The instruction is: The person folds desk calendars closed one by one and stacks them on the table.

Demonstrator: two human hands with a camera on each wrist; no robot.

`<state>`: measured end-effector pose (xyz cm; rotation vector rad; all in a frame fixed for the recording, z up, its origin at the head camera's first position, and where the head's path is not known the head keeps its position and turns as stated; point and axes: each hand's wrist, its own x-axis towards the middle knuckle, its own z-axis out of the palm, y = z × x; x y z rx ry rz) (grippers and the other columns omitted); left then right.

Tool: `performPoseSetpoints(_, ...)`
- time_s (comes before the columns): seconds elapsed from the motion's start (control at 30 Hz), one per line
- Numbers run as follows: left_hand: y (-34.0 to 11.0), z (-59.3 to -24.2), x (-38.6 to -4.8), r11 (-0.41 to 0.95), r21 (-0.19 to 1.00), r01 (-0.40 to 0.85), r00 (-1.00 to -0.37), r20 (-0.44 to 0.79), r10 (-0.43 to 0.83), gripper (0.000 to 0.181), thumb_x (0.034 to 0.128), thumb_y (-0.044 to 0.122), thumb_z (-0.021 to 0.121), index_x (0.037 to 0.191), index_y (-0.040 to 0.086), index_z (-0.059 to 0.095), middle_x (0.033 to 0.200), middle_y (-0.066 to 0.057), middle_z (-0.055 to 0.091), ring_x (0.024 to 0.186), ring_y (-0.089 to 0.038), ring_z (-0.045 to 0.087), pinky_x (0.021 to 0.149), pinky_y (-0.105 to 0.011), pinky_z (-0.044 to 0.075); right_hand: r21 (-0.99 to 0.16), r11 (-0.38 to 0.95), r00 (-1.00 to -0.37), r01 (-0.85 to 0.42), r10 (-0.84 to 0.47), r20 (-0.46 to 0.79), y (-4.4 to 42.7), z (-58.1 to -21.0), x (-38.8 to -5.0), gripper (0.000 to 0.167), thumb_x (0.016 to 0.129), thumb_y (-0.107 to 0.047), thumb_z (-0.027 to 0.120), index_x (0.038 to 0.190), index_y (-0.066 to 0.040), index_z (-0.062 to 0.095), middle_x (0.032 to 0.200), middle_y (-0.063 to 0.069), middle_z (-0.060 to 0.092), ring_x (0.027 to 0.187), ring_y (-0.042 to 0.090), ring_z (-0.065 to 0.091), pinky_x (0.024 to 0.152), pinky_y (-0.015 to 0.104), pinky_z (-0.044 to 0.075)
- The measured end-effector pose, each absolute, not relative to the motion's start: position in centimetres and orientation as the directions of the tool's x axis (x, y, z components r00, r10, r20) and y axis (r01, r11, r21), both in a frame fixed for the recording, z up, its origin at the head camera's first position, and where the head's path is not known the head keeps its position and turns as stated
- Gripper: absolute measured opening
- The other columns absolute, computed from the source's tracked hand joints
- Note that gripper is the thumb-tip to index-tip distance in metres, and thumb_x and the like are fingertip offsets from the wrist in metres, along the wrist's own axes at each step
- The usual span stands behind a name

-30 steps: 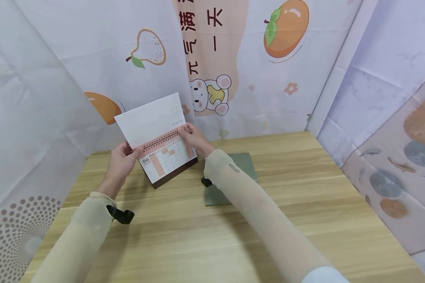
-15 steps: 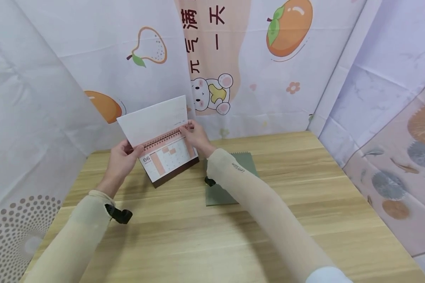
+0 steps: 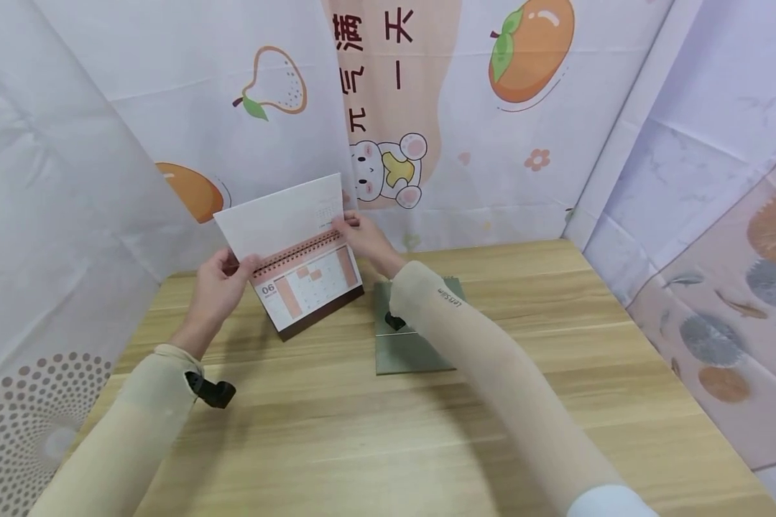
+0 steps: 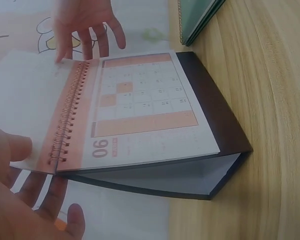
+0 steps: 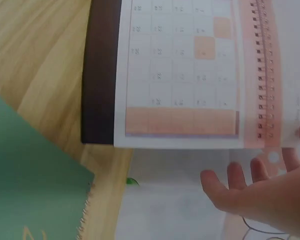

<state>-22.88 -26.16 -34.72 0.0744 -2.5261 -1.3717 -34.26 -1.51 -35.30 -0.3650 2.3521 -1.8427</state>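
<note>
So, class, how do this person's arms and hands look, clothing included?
The left hand and right hand are ungloved. The left sleeve and right sleeve are cream; the right one bears small dark lettering. A black device shows at each wrist, and white cloth borders the right one's upper end.

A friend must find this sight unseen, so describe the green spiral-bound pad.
On the light wood-grain table, look toward the far side, below the white fruit-printed curtain. The green spiral-bound pad is there, partly hidden behind the beige right sleeve. Its green colour and gold mark set it apart from the pink-and-white spiral desk calendar on its left.
</note>
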Motion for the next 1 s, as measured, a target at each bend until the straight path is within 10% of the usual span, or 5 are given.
performPoseSetpoints(0.43,-27.2,-33.7,-21.5,0.512,0.857,0.06,-0.968,0.176,-0.18,0.051,0.103,0.049,0.054,0.127,0.004,0.057,0.112,-0.004,0.059,0.101,-0.014,0.055,0.081,-0.027,0.044,-0.962,0.27,-0.927,0.042,-0.349,-0.139,0.8,-33.1,-33.9,0.066,0.104,-0.059,0.041,0.149,-0.012,0.045,0.153,0.009,0.044,0.133,0.032,0.05,0.099,0.04,0.051)
performPoseSetpoints(1.0,-27.6,-34.2,-20.0,0.509,0.858,0.066,-0.981,0.148,-0.122,0.049,0.1028,0.053,0.051,0.117,0.007,0.058,0.112,-0.004,0.062,0.094,-0.009,0.063,0.074,-0.02,0.045,-0.965,0.158,-0.806,0.208,-0.531,-0.261,3.1,-31.6,-33.9,0.071,0.106,-0.06,0.03,0.139,0.0,0.049,0.141,0.022,0.051,0.122,0.043,0.053,0.106,0.056,0.043)
